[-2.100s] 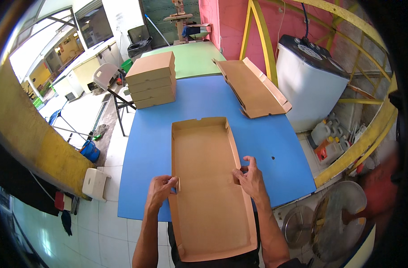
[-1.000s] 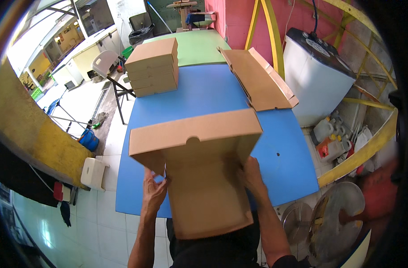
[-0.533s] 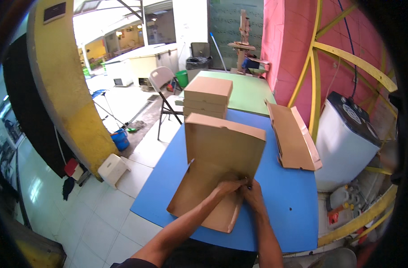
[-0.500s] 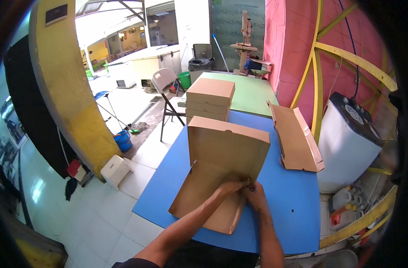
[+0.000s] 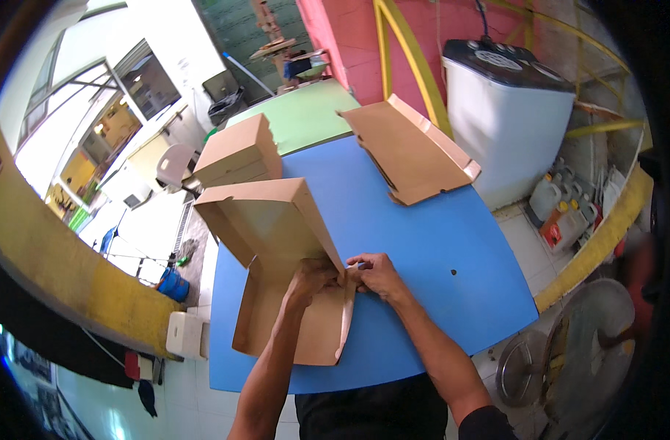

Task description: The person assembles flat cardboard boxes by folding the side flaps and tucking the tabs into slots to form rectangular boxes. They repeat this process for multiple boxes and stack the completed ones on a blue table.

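A brown cardboard box point(image 5: 276, 334) with its lid point(image 5: 265, 220) raised rests on the blue table in front of me. My left hand point(image 5: 314, 279) reaches inside it, fingers bent against the right side wall close to the lid's hinge; its fingertips are partly hidden. From outside, my right hand point(image 5: 377, 276) pinches that same corner between thumb and fingers. The two hands almost meet across the cardboard there.
Closed boxes point(image 5: 236, 158) are stacked at the far left of the blue table point(image 5: 423, 323). A flat, partly folded cardboard piece point(image 5: 412, 150) lies far right. Behind stands a green table point(image 5: 305, 106); a washing machine point(image 5: 503, 117) and plastic jugs point(image 5: 566, 220) are right.
My view has swung to the right, so the surroundings sit further left. My right hand has shifted to the outer side of the box corner, while my left stays inside.
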The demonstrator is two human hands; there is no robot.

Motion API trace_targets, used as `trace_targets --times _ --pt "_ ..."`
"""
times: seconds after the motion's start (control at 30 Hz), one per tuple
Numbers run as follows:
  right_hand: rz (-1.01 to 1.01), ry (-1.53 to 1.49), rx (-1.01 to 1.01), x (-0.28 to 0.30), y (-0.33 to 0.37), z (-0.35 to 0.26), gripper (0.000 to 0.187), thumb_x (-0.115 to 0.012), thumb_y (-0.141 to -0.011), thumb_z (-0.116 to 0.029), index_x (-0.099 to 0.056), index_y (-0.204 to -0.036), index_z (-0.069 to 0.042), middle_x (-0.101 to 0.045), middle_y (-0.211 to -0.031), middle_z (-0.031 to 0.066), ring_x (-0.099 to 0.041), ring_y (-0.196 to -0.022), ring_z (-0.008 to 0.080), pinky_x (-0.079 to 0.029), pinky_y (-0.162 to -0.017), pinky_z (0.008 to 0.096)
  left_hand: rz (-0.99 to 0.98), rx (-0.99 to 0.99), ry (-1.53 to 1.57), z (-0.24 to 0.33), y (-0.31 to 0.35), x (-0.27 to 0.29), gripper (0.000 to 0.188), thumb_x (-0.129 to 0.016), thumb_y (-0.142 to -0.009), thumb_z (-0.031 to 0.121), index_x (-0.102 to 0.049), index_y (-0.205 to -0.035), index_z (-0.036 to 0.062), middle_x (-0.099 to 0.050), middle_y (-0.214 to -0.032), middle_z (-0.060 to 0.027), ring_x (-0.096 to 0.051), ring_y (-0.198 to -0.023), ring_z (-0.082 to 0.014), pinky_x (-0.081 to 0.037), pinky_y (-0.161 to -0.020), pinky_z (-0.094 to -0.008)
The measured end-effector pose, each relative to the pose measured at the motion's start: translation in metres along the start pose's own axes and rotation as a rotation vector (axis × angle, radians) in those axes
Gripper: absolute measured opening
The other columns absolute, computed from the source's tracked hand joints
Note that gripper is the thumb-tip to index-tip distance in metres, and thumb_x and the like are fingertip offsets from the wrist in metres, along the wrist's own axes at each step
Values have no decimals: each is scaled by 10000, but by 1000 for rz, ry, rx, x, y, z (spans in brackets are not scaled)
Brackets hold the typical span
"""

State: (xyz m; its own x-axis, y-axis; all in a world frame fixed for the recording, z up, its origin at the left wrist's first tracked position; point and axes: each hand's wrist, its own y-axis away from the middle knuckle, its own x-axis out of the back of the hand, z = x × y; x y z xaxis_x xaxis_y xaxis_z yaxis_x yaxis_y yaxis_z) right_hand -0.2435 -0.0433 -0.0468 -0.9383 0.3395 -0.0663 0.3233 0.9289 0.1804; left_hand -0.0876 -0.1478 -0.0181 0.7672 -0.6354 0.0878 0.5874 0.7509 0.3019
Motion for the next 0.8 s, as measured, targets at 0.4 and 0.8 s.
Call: trace_targets --times 0.4,0.8 --pt "149 20 74 -8 -8 7 359 -772 -785 -46 -659 -1118 30 -682 -748 71 -551 -527 85 -451 -455 257 63 -121 -121 -1 -1 -3 94 -642 -810 35 -694 -859 -27 -651 -792 -56 -582 -682 -116 -475 -589 -288" --pt "108 -122 8 -9 -5 4 433 -754 -771 -21 -606 -1176 20 -660 -785 60 -533 -570 83 -429 -466 251 213 -193 -224 -11 -3 -18 89 -578 -850 -5 -667 -856 0 -577 -746 -17 -495 -606 -95 -387 -495 -295"
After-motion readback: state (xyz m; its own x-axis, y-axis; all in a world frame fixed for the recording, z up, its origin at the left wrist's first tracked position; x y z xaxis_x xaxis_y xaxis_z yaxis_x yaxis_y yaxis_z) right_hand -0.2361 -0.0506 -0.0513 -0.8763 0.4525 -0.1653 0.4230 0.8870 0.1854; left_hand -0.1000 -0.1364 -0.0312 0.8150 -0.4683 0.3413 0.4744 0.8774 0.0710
